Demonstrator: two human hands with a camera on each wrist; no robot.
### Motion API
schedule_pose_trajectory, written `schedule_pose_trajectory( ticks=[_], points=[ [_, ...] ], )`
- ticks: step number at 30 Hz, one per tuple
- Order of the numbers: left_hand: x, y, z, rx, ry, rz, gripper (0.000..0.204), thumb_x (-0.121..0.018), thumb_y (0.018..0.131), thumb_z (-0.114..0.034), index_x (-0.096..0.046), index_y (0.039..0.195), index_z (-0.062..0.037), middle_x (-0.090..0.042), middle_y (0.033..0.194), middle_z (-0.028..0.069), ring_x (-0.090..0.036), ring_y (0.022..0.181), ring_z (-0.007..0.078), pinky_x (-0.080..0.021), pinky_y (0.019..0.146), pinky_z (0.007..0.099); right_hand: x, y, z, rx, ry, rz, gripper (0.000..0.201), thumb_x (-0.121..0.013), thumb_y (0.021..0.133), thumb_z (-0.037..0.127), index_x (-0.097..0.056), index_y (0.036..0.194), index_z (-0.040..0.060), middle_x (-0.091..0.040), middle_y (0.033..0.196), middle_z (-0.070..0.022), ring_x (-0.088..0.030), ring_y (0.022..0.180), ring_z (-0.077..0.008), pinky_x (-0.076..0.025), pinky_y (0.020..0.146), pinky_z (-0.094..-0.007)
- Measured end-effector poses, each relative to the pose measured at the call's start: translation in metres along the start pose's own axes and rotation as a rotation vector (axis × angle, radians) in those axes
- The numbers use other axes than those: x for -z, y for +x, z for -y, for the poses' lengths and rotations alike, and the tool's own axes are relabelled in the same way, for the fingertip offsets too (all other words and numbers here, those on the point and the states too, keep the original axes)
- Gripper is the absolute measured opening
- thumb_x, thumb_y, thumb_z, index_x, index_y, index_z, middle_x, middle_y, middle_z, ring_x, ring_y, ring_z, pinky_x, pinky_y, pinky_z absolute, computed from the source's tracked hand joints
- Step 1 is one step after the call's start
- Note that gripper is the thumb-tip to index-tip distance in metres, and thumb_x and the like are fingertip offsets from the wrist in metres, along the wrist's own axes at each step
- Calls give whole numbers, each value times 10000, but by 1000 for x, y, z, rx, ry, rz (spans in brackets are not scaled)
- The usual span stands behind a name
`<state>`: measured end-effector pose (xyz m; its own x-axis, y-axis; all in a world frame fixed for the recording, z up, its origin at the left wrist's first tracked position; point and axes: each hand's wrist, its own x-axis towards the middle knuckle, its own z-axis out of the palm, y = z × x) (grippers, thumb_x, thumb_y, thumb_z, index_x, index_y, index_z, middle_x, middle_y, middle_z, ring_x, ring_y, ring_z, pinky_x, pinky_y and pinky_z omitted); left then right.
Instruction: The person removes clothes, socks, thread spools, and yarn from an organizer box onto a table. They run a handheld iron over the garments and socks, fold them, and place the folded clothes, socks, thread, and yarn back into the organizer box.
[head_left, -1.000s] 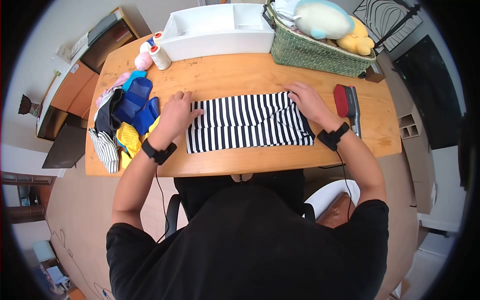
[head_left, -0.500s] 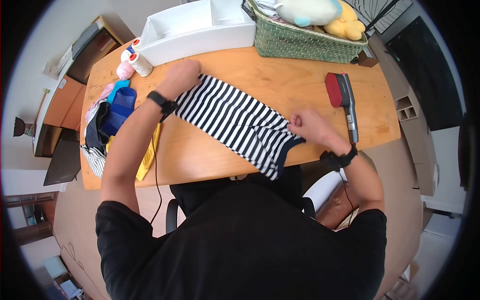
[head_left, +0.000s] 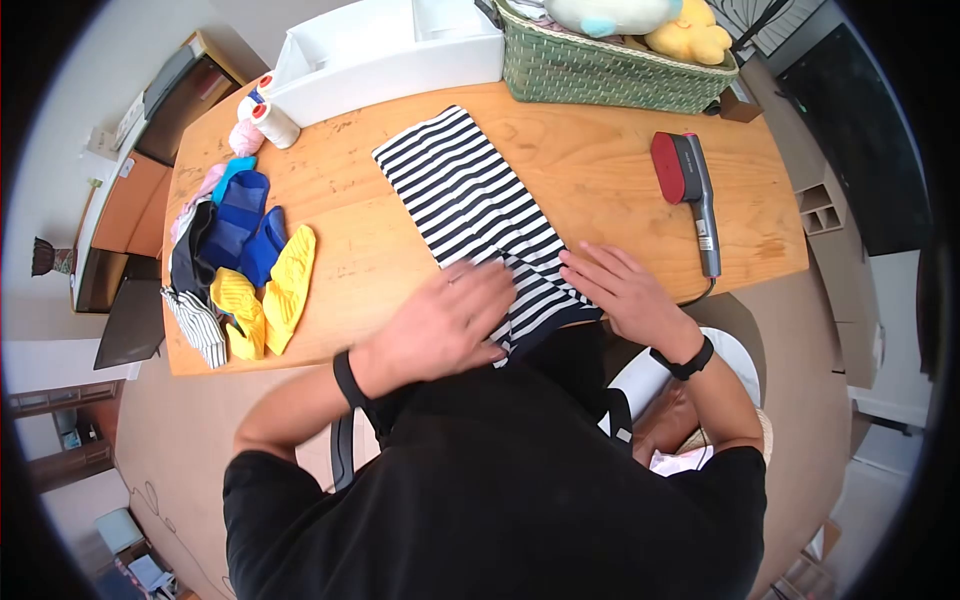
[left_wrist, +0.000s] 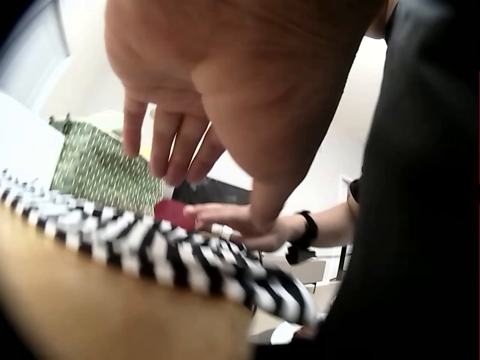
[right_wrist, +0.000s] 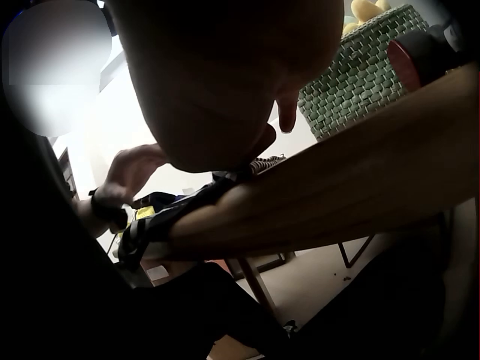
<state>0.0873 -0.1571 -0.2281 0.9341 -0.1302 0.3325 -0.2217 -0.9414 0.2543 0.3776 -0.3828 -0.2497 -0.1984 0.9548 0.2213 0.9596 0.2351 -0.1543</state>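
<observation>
Black and white stripes cover the cloth (head_left: 480, 200), which lies slanting on the table (head_left: 360, 265), its dark hem (head_left: 555, 327) at the near edge, perhaps so that both hands reach it. The left hand (head_left: 440, 315), blurred, and the right hand (head_left: 635, 297) have fingers extended and grip nothing; whether the right one touches the cloth, I cannot tell. Coloured clothes (head_left: 240, 225) lie apart on the left, maybe to leave room. The steamer (head_left: 700, 205) bears a pale label (head_left: 706, 243), too small for reading.

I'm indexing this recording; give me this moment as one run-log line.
left hand: over striped cloth, holding nothing | right hand: at striped cloth's right edge | striped cloth: aslant, near end overhanging table
</observation>
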Motion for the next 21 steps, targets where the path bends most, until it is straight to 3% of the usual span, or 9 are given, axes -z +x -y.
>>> schedule_pose_trajectory(
  ticks=[2,4,5,8,15,18,20,21],
  points=[
    [-20,-29,-16,21,16,74,887,-945,809,-362,-651,1555,17,-610,1676,214,-560,1585,372,-455,1301,543,0,0,-5,17,72,131,877,-700,814,-80,-577,1668,76,-520,1798,-88,-473,1654,-372,-406,1338,-551],
    [-43,-45,-25,54,189,145,777,-856,914,-314,-635,1581,17,-593,1702,210,-529,1623,361,-439,1323,549,6,3,-6,37,91,189,889,-706,804,-71,-572,1671,69,-511,1802,-91,-458,1664,-372,-390,1353,-558],
    [-55,-47,-26,53,295,71,652,-778,975,-233,-652,1564,14,-611,1686,222,-554,1607,375,-424,1346,559,9,6,-6,51,104,245,900,-713,794,-62,-566,1673,63,-502,1807,-93,-443,1674,-372,-373,1368,-565],
    [-74,-47,-22,93,333,-21,559,-685,1011,-150,-671,1544,15,-640,1659,220,-592,1576,370,-457,1327,533,20,6,-5,65,96,309,935,-777,776,0,-553,1681,60,-493,1811,-101,-427,1684,-371,-358,1383,-573],
    [-68,-59,-16,32,292,-169,467,-665,991,-103,-756,1430,30,-738,1545,186,-690,1474,352,-554,1246,498,-12,-6,3,82,107,161,960,-872,784,101,-542,1684,54,-499,1796,-132,-469,1654,-378,-377,1373,-563],
    [-53,-69,-10,-7,245,-135,440,-665,982,-97,-785,1391,14,-761,1515,161,-706,1454,326,-566,1239,490,-18,-10,14,88,60,145,813,-843,863,97,-594,1636,42,-575,1727,-137,-543,1591,-373,-437,1323,-550],
    [-43,-82,-4,-50,187,-100,424,-670,989,-141,-786,1369,9,-756,1516,158,-704,1450,307,-564,1237,488,-23,-10,24,171,-2,55,615,-796,920,77,-693,1525,31,-684,1593,-128,-631,1495,-353,-511,1243,-521],
    [-38,-90,-5,-52,156,-90,400,-689,976,-120,-793,1345,-5,-770,1494,150,-713,1439,293,-565,1239,490,-28,-9,34,201,0,-67,466,-763,924,65,-766,1388,27,-748,1474,-113,-693,1405,-333,-564,1173,-488]
  ],
)
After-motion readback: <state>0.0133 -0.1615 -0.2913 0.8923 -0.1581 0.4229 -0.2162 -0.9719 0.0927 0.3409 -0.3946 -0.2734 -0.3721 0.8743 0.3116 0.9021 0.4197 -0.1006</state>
